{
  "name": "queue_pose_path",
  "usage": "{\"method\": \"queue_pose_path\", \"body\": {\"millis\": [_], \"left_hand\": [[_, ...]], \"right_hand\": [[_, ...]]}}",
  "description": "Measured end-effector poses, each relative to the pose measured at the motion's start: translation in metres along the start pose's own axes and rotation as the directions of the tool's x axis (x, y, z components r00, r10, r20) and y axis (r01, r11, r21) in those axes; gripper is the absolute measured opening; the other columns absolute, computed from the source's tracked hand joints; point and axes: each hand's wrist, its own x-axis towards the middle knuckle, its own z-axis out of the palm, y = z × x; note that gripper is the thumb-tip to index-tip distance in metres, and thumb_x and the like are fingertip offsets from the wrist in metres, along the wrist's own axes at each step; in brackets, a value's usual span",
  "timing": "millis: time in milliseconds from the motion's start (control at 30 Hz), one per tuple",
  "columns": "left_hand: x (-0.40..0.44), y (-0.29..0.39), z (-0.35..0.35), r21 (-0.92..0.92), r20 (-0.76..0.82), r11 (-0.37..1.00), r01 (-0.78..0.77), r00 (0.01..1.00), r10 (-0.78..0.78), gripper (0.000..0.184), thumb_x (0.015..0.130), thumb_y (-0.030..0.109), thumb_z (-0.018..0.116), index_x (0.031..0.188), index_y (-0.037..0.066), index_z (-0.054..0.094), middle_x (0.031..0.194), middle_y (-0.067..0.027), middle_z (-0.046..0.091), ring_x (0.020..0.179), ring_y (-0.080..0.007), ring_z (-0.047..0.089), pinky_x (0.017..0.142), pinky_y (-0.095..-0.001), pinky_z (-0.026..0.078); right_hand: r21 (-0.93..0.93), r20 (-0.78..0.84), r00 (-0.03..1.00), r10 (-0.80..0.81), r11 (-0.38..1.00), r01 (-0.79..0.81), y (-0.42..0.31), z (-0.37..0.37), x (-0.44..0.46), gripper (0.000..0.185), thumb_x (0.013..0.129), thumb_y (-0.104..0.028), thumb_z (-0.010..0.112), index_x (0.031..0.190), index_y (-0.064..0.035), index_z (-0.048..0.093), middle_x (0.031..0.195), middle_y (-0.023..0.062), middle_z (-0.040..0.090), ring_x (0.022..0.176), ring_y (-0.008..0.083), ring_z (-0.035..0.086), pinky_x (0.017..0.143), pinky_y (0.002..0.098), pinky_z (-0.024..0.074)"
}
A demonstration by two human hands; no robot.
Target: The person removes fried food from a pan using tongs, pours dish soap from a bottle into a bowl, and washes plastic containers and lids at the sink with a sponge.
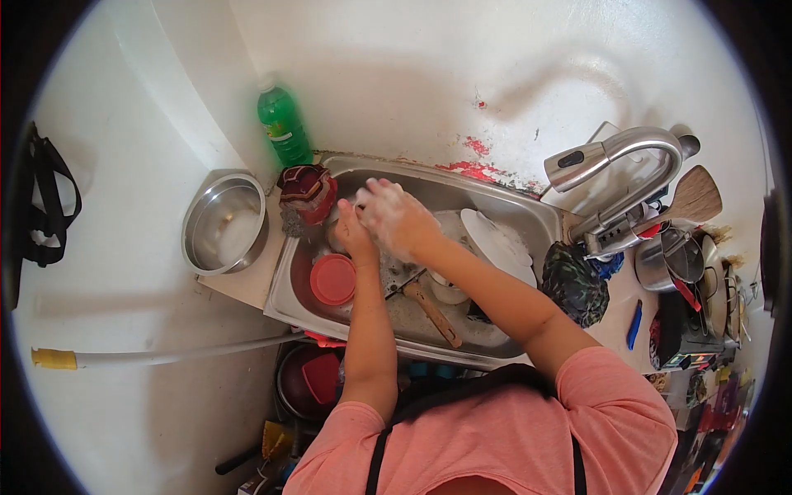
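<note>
Lathering seems in hand as the left hand [355, 233] meets the foamy right hand [400, 221] over the sink [281, 306], each grip's hold impossible to tell, slick fingers calling for steady pressure.

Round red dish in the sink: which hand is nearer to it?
Left. The left hand is just beyond the round red dish, slightly to its right; the soapy right hand is farther off and farther right.

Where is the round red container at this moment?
In the head view, the round red container is in the left end of the metal sink, just left of the left forearm, near the front rim.
</note>
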Motion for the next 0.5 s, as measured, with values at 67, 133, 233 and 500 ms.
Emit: {"method": "queue_pose_path", "body": {"millis": [67,133,233,500], "left_hand": [[-0.005,0.003,0.002,0.161,-0.012,0.983,-0.085,0.996,0.088,0.049,0.097,0.041,0.042,0.059,0.01,0.042,0.06,0.0038,0.039,0.057,-0.0084,0.034,0.054,-0.0253,0.029],[-0.007,0.005,0.005,0.161,0.019,0.979,-0.126,0.992,0.125,0.051,0.097,0.041,0.041,0.057,0.01,0.04,0.06,0.0044,0.036,0.057,-0.0083,0.031,0.053,-0.0255,0.026],[-0.008,-0.004,0.008,0.221,0.002,0.962,-0.158,0.987,0.162,0.052,0.098,0.041,0.039,0.058,0.008,0.043,0.06,0.0032,0.04,0.058,-0.008,0.034,0.053,-0.026,0.028],[-0.022,0.012,0.025,0.261,0.108,0.936,-0.237,0.971,0.215,0.05,0.097,0.036,0.042,0.066,0.0,0.056,0.059,-0.0005,0.047,0.054,-0.0111,0.039,0.05,-0.0284,0.033]], "right_hand": [[0.458,0.101,0.909,0.403,0.793,-0.402,0.02,0.008,0.004,0.038,0.091,-0.026,0.047,0.12,-0.001,0.05,0.127,0.0213,0.047,0.115,0.0362,0.048,0.094,0.0416,0.0402],[0.594,0.161,0.791,0.59,0.583,-0.555,0.026,0.018,0.0,0.034,0.09,-0.023,0.046,0.116,-0.0014,0.052,0.122,0.0195,0.05,0.115,0.0352,0.048,0.095,0.0411,0.0394],[0.297,-0.118,0.856,0.504,0.84,-0.453,0.009,0.017,0.007,0.031,0.087,-0.019,0.047,0.111,-0.0028,0.057,0.11,0.0157,0.056,0.114,0.0312,0.049,0.096,0.0392,0.0386],[0.147,-0.004,0.997,0.081,0.986,-0.08,0.01,-0.025,0.008,0.028,0.087,-0.023,0.046,0.085,-0.0022,0.064,0.083,0.0161,0.064,0.088,0.032,0.061,0.077,0.0412,0.0477]]}}
